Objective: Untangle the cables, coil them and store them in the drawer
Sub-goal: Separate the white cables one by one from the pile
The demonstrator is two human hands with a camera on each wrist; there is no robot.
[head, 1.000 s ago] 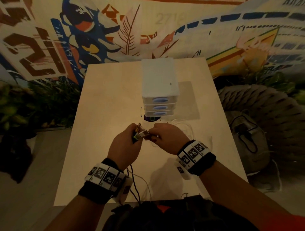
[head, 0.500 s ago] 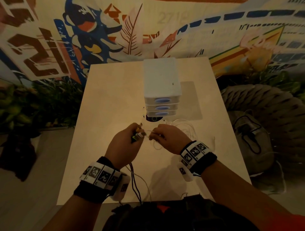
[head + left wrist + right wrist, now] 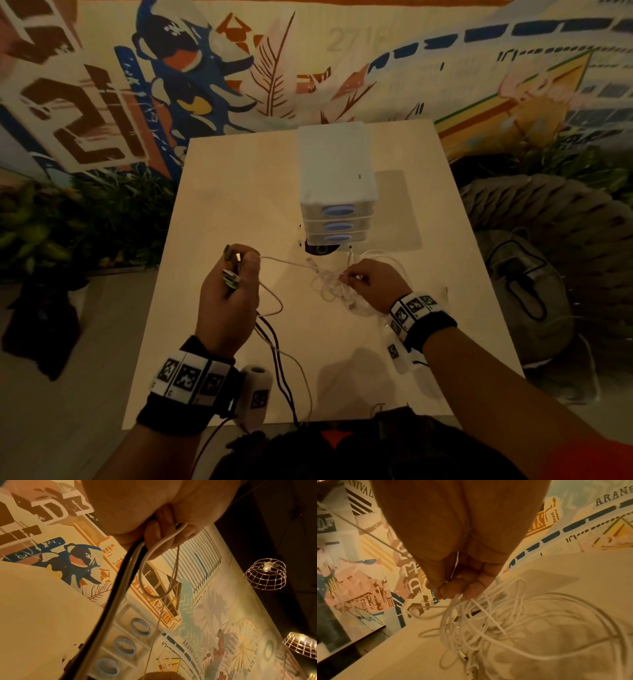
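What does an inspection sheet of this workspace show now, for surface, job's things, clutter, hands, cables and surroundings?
Surface: pale table, dim light.
Job's things: white drawer unit, three drawers closed.
Clutter: nothing seen.
Hands: left hand grips connector ends and dark cables; right hand pinches the white cable tangle.
Cables: one white strand runs between the hands; tangle not undone.
Surroundings: painted mural, plants, hanging wire lamps.

Your left hand (image 3: pixel 228 294) and right hand (image 3: pixel 373 282) are bare. Each wrist wears a black band (image 3: pixel 432 329) topped by white blocks printed with black square markers (image 3: pixel 186 379), and a white camera pod (image 3: pixel 255 394) with its own marker.
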